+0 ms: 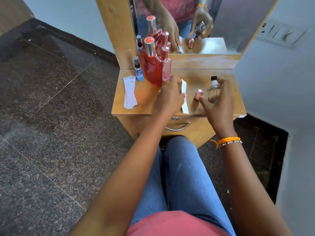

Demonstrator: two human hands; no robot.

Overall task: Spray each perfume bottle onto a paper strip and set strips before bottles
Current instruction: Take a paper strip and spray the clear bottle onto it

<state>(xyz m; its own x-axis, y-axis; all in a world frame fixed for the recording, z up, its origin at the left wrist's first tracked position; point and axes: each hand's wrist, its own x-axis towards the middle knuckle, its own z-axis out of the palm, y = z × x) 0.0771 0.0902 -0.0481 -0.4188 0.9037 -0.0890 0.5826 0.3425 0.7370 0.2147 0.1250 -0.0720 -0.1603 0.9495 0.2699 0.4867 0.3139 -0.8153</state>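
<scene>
Between the hands, paper strip (184,97), right hand (219,103) gripping clear bottle (213,92)

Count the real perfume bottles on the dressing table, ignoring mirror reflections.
4: small blue bottle far left, big red bottle beside it, pink bottle behind that, clear bottle held in the right hand.

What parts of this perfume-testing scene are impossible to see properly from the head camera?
- Paper strip: its middle is hidden behind the left hand.
- Clear bottle: the right hand covers its far side, and whether any liquid remains is unclear.
- Small blue bottle: label too small to read.
- Pink bottle: partly hidden behind the red bottle.
</scene>
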